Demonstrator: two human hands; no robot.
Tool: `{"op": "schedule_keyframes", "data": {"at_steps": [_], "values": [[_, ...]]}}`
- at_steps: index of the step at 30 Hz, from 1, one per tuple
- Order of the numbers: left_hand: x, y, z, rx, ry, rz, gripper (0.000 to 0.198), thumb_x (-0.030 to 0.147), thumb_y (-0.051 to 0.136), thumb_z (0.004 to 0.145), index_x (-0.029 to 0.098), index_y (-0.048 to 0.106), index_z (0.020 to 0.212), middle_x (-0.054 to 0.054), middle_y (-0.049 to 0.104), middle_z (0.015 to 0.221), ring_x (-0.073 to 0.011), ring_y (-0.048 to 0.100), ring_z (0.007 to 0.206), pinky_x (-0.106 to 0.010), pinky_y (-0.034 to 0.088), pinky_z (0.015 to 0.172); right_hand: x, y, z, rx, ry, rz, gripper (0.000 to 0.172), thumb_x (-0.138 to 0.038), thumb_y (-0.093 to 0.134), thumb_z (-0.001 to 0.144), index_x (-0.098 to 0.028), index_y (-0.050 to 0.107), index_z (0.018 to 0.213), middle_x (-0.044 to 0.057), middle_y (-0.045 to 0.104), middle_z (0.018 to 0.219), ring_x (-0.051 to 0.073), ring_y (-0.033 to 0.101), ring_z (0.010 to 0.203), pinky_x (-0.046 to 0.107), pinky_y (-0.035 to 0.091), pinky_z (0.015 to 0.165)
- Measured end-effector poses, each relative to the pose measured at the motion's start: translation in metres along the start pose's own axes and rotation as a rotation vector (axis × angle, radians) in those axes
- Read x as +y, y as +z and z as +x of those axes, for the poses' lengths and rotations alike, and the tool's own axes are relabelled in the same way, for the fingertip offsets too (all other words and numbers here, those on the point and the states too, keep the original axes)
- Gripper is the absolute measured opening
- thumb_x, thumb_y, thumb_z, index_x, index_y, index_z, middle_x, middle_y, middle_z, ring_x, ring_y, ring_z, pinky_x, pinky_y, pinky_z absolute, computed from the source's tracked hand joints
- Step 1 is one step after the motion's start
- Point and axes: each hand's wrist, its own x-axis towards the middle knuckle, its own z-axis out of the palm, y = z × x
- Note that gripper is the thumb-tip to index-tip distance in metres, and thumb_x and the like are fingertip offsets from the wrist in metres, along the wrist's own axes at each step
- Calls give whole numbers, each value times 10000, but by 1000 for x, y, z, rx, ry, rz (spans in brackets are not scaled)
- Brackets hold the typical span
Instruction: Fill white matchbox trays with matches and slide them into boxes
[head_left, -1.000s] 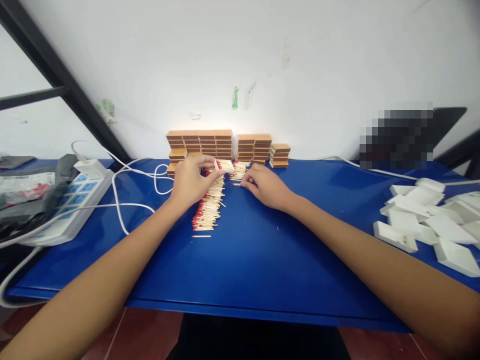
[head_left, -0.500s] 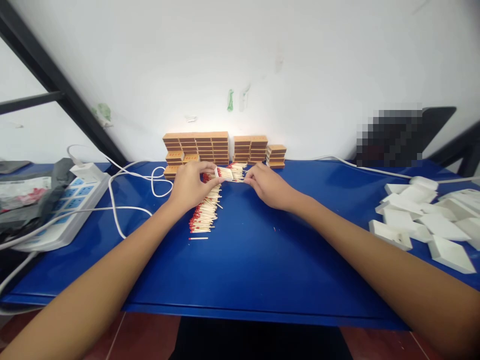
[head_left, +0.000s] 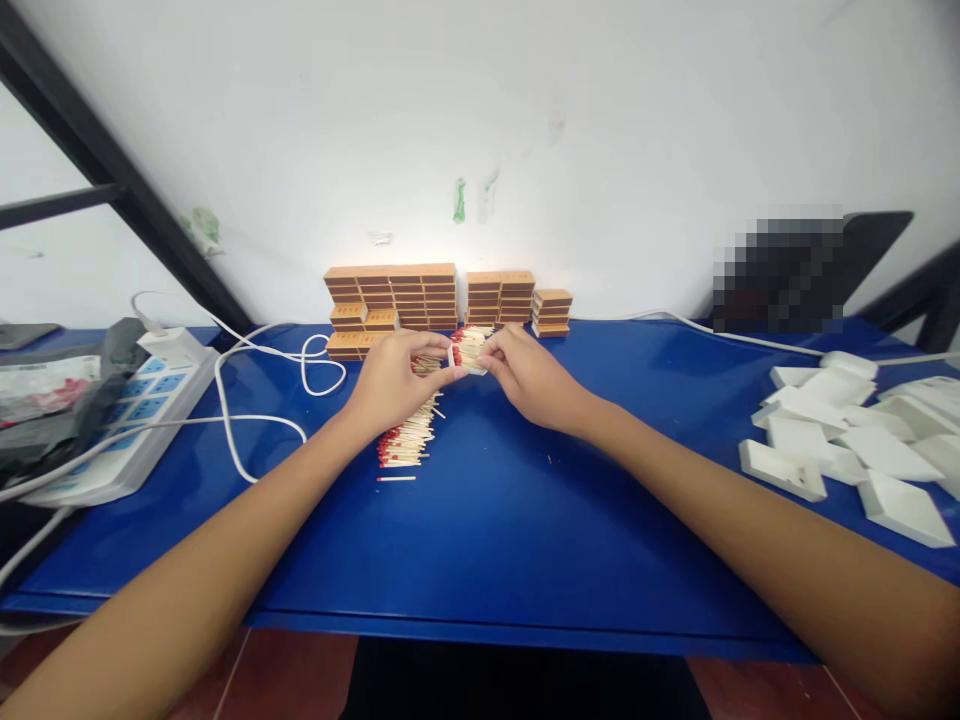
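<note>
My left hand (head_left: 388, 378) is closed on a white matchbox tray (head_left: 451, 355), thumb at the near side and fingers at the far side. Red-tipped matches (head_left: 470, 358) lie in it and around its right end. My right hand (head_left: 534, 378) pinches the pale ends of matches right at the tray; how many is hidden by the fingers. Below my left hand a long pile of matches (head_left: 407, 440) runs along the blue table (head_left: 480, 540), heads to the left. One single match (head_left: 396, 479) lies apart in front of the pile.
Stacked matchboxes (head_left: 409, 290) stand against the wall, with smaller stacks (head_left: 501, 295) beside them. White empty trays (head_left: 840, 430) are heaped at the right. On the left lie a power strip (head_left: 161, 400), white cables (head_left: 225, 400) and a dark plastic bag (head_left: 112, 370).
The tray in my left hand has shifted a little right. My right hand has come slightly left, and its fingertips now meet the matches at the tray.
</note>
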Motion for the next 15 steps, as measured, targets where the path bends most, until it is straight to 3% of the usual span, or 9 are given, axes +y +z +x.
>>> {"op": "schedule_keyframes", "data": {"at_steps": [7, 15], "values": [[1, 0, 0, 12, 10, -25, 418, 548, 875, 831, 214, 802, 1071, -88, 825, 1108, -292, 794, 1039, -421, 627, 949, -3, 0, -1, 18, -21, 46, 96, -251, 572, 1029, -213, 599, 944, 75, 591, 984, 238, 581, 939, 376, 479, 837], [5, -1, 0, 10, -61, -106, 423, 510, 898, 807, 201, 790, 1076, -82, 829, 1117, -291, 798, 1059, -410, 624, 971, -4, -6, 3, 202, 35, 33, 35, -237, 667, 962, -209, 677, 944, 34, 592, 917, 178, 532, 744, 341, 461, 744]]}}
